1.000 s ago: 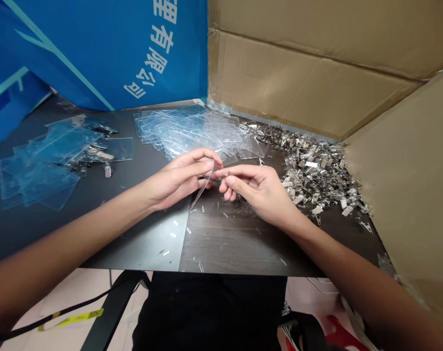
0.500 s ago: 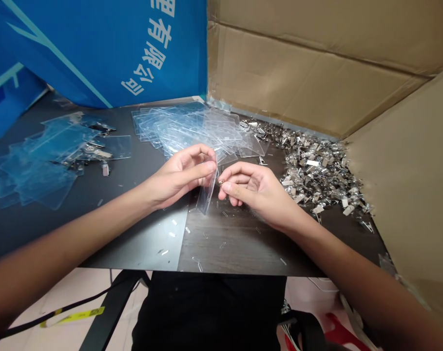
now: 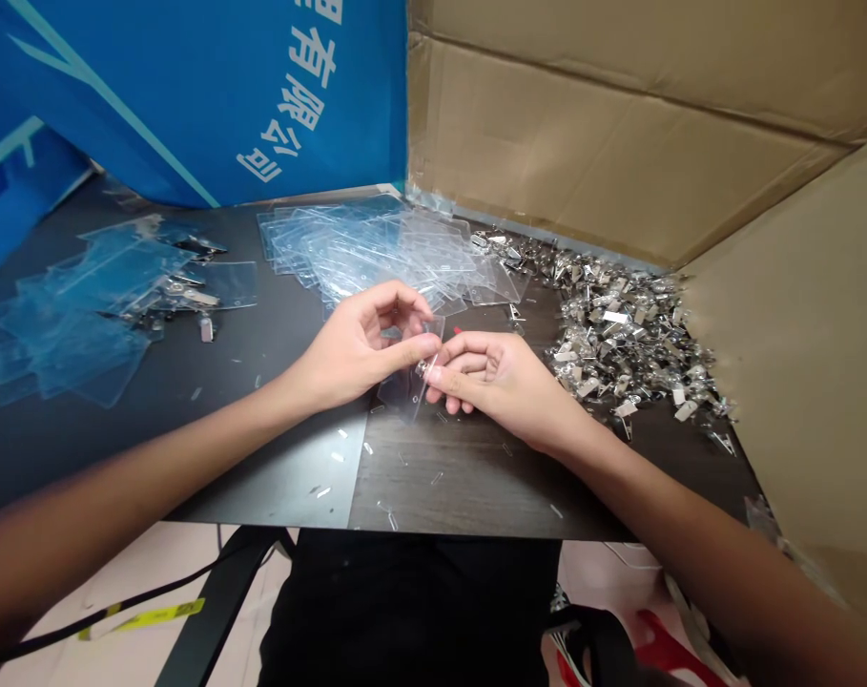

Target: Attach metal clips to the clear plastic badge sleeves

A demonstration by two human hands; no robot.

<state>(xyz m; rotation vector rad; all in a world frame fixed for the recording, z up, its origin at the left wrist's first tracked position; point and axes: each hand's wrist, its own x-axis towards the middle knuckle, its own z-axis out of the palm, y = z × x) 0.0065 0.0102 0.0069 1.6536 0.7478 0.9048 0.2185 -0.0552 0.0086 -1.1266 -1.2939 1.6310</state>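
Between thumb and fingers my left hand (image 3: 372, 343) pinches a clear plastic badge holder (image 3: 404, 393), which hangs tilted over the table. My right hand (image 3: 483, 372) is closed at the holder's right edge, its thumb and forefinger on a small metal badge clip (image 3: 423, 367). The clip touches the holder near its slot edge; most of it is hidden by my fingers. Behind my hands lies a heap of clear badge holders (image 3: 361, 243). To the right is a large pile of metal badge clips (image 3: 619, 324).
Holders with clips attached (image 3: 96, 296) lie on the left. Small clear plastic slivers (image 3: 390, 520) are scattered over the dark table (image 3: 462, 487). Cardboard walls (image 3: 583, 143) close off the back and right, and a blue printed panel (image 3: 190, 95) stands at the back left.
My right hand has brought the clip against the badge holder. My left hand has turned the holder so that its flat face shows more.
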